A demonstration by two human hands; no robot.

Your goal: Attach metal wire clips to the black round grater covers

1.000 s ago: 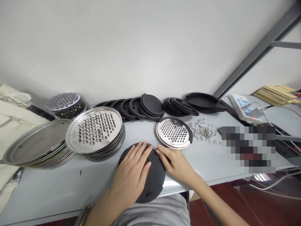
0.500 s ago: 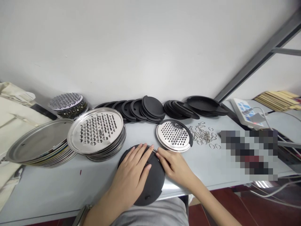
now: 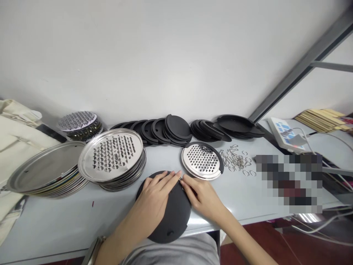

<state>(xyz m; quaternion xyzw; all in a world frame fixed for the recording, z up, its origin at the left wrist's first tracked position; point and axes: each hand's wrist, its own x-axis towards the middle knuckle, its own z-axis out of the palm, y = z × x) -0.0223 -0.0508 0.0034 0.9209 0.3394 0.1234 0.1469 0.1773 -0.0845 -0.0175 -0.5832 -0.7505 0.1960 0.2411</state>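
A round black disc (image 3: 176, 217) lies at the table's front edge, close to my body. My left hand (image 3: 154, 200) rests flat on its upper left part, fingers stretched toward the far rim. At the disc's upper right rim, my right hand (image 3: 201, 193) pinches a small metal piece, mostly hidden by the fingers. Just behind my right hand sits a round metal grater plate (image 3: 202, 159) with a black rim piece. Several metal rings and clips (image 3: 237, 161) lie loose to its right.
Stacked metal graters (image 3: 111, 156) and round trays (image 3: 49, 165) stand at left, beside pale cloth (image 3: 16, 136). Black discs (image 3: 179, 127) line the wall, with black dishes (image 3: 237, 124) farther right. A power strip (image 3: 285, 135) and wooden pieces (image 3: 320, 119) are at right.
The thumb of my left hand has drawn in against its fingers. My right hand remains at the disc's rim. The whole view has shifted slightly.
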